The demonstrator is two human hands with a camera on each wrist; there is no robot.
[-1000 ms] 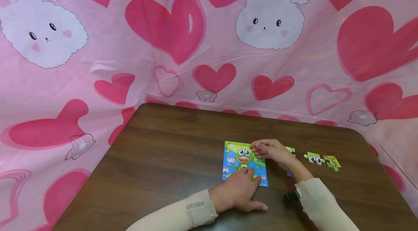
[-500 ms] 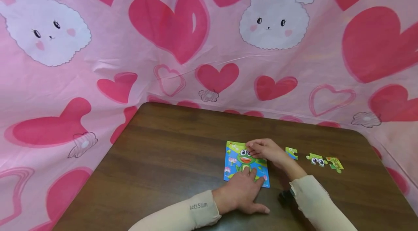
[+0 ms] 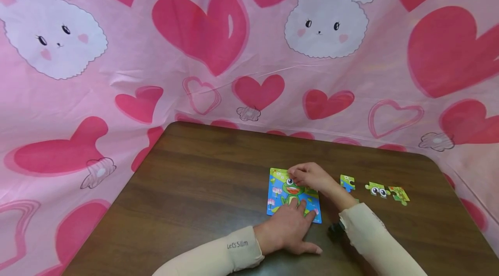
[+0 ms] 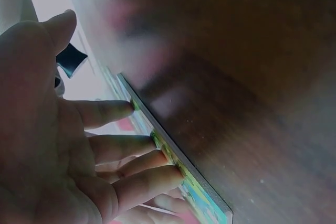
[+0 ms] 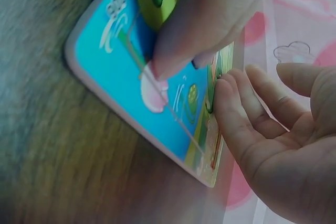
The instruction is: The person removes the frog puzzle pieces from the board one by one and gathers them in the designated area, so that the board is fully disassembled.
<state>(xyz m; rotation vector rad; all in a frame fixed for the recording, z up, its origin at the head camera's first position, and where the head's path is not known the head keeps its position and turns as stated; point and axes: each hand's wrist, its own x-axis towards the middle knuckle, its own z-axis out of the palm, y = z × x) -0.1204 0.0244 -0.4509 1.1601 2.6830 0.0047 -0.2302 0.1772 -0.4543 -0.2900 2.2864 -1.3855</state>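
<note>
A square frog jigsaw puzzle (image 3: pixel 275 200) lies flat on the wooden table. My left hand (image 3: pixel 286 229) rests on its lower part, fingers spread and thumb out to the side. In the left wrist view, that hand's fingertips (image 4: pixel 176 174) touch the puzzle's face. Over the puzzle's top edge, my right hand (image 3: pixel 317 180) bends its fingers down and hides part of the frog's eyes. The right wrist view has these fingers (image 5: pixel 227 98) touching the puzzle's far side, the thumb apart from them. No loose piece shows in either hand.
Right of the puzzle lie a green-and-blue jigsaw piece (image 3: pixel 347 182), a piece with two eyes (image 3: pixel 377 190) and a green piece (image 3: pixel 398 195). A bit of green shows beside the right wrist. A pink cloth (image 3: pixel 257 50) with hearts and rabbits hangs behind the table (image 3: pixel 210 172).
My right hand has moved left along the upper part of the puzzle, uncovering the green-and-blue piece. The left hand stays on the lower part. The head view has shifted slightly.
</note>
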